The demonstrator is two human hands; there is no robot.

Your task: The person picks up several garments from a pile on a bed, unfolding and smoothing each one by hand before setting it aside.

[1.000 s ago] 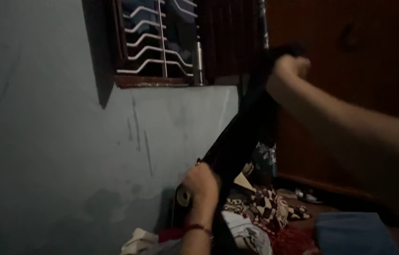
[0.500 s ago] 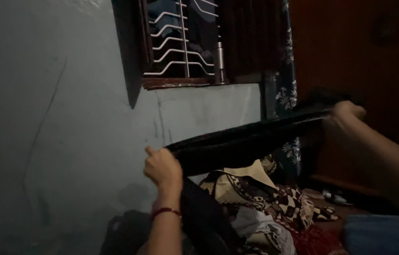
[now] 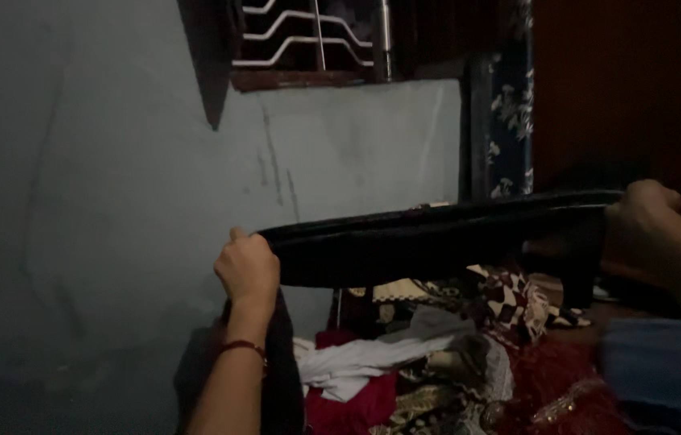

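Stretching level between 2 hands, the black garment (image 3: 429, 242) is pinched in fingers (image 3: 237, 235) at each end.

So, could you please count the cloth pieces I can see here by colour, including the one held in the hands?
Black, stretched between the left hand and right hand: 1, the black garment
White: 1, the white cloth
Red: 1, the red cloth
Blue: 1, the blue cloth
Brown and cream patterned: 1, the patterned cloth
Total: 5. The pile is dim, so more may be hidden.
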